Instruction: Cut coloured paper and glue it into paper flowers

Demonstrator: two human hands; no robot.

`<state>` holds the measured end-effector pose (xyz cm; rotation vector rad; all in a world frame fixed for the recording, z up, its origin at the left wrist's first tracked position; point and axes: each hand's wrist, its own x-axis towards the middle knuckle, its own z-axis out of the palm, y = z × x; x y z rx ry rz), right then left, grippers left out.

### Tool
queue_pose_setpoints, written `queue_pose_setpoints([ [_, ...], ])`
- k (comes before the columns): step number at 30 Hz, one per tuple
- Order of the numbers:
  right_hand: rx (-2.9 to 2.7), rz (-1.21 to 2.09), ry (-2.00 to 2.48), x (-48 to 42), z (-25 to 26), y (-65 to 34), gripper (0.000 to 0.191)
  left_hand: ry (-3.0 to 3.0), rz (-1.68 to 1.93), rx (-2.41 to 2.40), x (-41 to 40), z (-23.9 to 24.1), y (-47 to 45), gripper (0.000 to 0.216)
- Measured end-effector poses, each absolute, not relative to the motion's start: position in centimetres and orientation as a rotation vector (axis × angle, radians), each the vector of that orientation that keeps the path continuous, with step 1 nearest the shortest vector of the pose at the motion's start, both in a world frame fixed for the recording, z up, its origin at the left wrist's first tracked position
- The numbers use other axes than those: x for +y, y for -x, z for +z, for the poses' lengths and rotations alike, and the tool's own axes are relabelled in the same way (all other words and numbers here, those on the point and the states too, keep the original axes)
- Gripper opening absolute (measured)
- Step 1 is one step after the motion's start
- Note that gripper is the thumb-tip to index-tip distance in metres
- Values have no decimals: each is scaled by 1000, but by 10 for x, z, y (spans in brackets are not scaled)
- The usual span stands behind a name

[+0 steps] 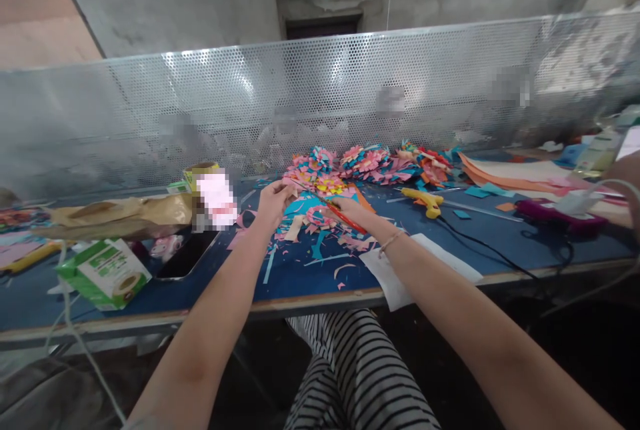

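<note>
My left hand (274, 203) is closed, its fingertips pinching a small piece of pink paper (294, 191). In my right hand (354, 213) is a pair of scissors (345, 218) with red handles, the blades pointing left toward the pinched paper. Whether the blades touch it I cannot tell. Under and around both hands lie cut strips and scraps of blue, pink and cream paper (293, 227). Just beyond them is a heap of ruffled paper flowers (364, 165) in pink, blue, yellow and red.
A yellow glue gun (424, 202) with a black cord lies to the right, near coloured paper sheets (515, 173) and a purple power strip (560, 217). On the left are a green box (105, 273), a dark phone (187, 257) and brown paper (125, 213). A perforated metal screen (310, 90) stands behind.
</note>
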<state>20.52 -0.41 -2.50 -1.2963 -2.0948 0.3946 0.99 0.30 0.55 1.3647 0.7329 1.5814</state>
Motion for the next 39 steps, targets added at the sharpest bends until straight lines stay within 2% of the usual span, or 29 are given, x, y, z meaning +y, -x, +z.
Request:
queue_pose_setpoints([
  [16, -2085, 317, 1346, -1, -32, -200, 44, -1240, 1558, 719, 6, -5, -16, 26],
  [32, -2085, 331, 1327, -5, -27, -203, 42, -1159, 1589, 654, 7, -4, -15, 20],
  [39, -2154, 498, 1211, -16, -20, -206, 41, -1252, 1629, 690, 11, -5, -13, 22],
])
